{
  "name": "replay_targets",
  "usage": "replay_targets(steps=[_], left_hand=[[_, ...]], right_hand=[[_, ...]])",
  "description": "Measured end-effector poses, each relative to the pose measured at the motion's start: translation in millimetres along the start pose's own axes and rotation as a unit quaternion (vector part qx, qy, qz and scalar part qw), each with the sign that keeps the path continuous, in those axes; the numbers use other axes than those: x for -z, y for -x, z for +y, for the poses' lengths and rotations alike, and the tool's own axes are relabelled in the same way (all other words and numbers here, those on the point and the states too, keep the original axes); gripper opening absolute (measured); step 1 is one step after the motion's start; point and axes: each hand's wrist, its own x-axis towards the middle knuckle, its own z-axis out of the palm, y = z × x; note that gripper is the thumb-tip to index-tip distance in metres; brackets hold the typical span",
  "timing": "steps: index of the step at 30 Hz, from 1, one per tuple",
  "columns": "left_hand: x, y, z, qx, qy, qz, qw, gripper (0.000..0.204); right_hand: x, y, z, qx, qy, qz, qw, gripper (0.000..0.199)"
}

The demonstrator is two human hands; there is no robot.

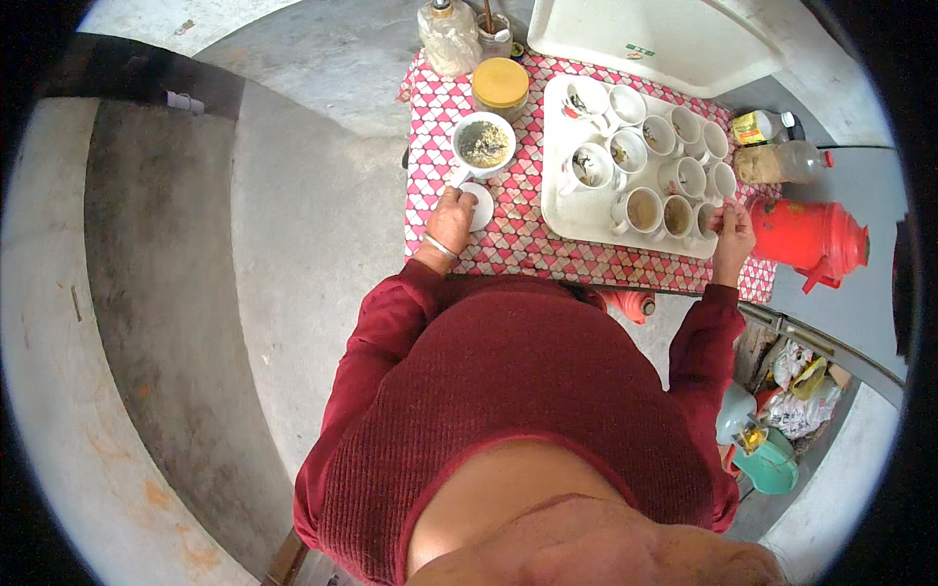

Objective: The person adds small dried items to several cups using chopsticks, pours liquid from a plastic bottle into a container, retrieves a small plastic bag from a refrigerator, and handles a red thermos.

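Note:
My left hand (451, 227) is closed at the handle of a large white mug (459, 174), its fingers overlapping the edge of a round white lid (482, 208). Dark liquid with yellowish bits fills that mug. On a cream tray (567, 217) stand several white cups, some with dark leaf-like bits inside and some with brownish contents. At the tray's near right corner, my right hand (735, 239) pinches at the rim of a white cup (704, 221). Its fingers partly hide that cup.
A jar with a yellow lid (500, 83) stands behind the mug. Right of the tray are a red thermos (806, 234) and a plastic bottle (780, 164). A large white tray (655, 39) leans at the back. The heart-patterned tablecloth (518, 256) covers the table.

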Motion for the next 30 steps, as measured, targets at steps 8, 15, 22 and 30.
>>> replay_targets(steps=[8,15,22,30], left_hand=[[90.3,16.8,43.7,-0.068,0.064,0.009,0.996,0.025],[105.9,-61.5,34.6,-0.122,0.012,0.076,0.99,0.019],[84.3,-97.7,28.6,-0.151,-0.035,0.077,0.985,0.015],[73.2,-105.6,28.8,-0.146,-0.066,0.051,0.986,0.017]], right_hand=[[-11.1,24.7,-8.5,-0.003,-0.008,-0.008,1.0,0.018],[-14.9,36.8,-1.6,-0.003,-0.005,-0.012,1.0,0.018],[10.5,53.6,12.7,-0.008,0.025,0.027,0.999,0.017],[14.1,57.7,20.4,-0.029,0.006,0.035,0.999,0.017]])
